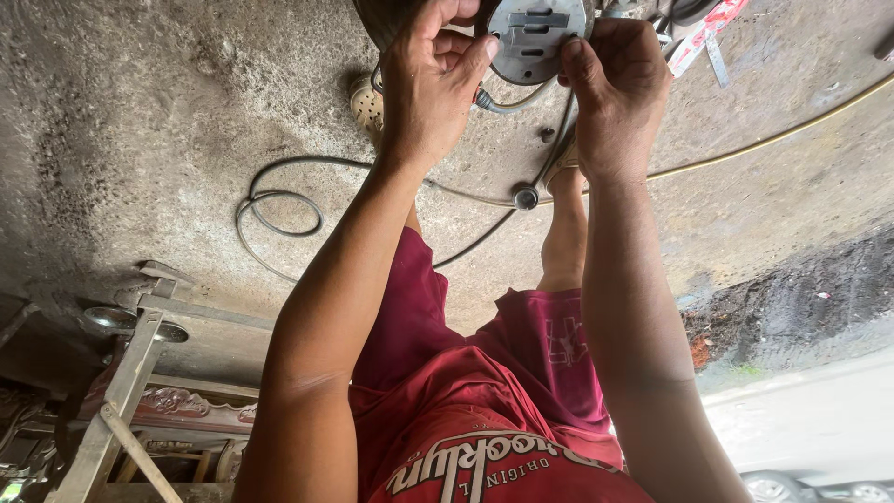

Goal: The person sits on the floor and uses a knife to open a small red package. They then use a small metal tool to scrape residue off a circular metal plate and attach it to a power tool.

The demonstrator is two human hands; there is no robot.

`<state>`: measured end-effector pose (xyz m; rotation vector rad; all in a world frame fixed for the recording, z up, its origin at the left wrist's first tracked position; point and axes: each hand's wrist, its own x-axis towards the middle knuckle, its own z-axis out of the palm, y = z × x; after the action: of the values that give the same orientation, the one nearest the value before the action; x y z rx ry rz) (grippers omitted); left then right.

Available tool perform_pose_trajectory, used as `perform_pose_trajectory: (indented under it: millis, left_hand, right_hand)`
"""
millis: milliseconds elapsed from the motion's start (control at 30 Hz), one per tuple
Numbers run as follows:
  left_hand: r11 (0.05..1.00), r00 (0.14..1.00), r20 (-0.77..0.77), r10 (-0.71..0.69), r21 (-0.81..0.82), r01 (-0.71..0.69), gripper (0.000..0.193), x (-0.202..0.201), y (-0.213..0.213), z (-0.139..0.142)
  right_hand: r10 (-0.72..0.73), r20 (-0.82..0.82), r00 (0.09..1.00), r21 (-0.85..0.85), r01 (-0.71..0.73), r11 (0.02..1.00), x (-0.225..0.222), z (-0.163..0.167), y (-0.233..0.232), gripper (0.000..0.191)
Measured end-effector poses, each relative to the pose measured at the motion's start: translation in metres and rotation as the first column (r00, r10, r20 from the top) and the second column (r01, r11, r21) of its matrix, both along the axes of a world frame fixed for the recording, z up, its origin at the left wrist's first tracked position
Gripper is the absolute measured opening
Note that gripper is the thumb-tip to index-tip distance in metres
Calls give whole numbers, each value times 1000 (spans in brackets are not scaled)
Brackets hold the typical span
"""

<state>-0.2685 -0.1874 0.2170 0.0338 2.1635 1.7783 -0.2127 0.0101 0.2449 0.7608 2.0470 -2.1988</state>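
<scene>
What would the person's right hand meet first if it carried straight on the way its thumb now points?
Probably the round grey metal part: the right hand has its thumb tip already at that part's edge, pointing toward the left hand beyond. Depth is hard to judge.

Both arms outstretched, left hand [430, 79] fingers curled, right hand [615, 88] pinching

Matt grey metal disc [533, 37], rough pitted concrete floor [149, 121], smooth rubbery cable [279, 200], red cloth shorts [466, 326].
</scene>
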Motion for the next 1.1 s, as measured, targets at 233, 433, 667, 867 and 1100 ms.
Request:
perform_pose_trajectory:
  millis: [233,433,667,867,1100]
  left_hand:
    - [998,1000,11,6,65,-7,36,2,2,-1]
    - [1000,1000,21,1,-3,-1,39,3,6,-1]
    - [1000,1000,15,8,-10,-7,37,-2,10,4]
    - [1000,1000,26,-8,19,8,35,-2,9,2]
    - [999,999,36,15,35,-16,31,-4,10,-3]
  right_hand:
    - [5,0,1000,24,-5,1000,2,-4,1,29]
    - [4,-1,1000,49,-4,999,0,-3,3,27]
    - [-44,45,998,26,43,999,-4,2,2,20]
    - [-53,48,997,30,52,998,-2,1,3,18]
    - [-58,25,998,-62,60,996,1,-4,8,14]
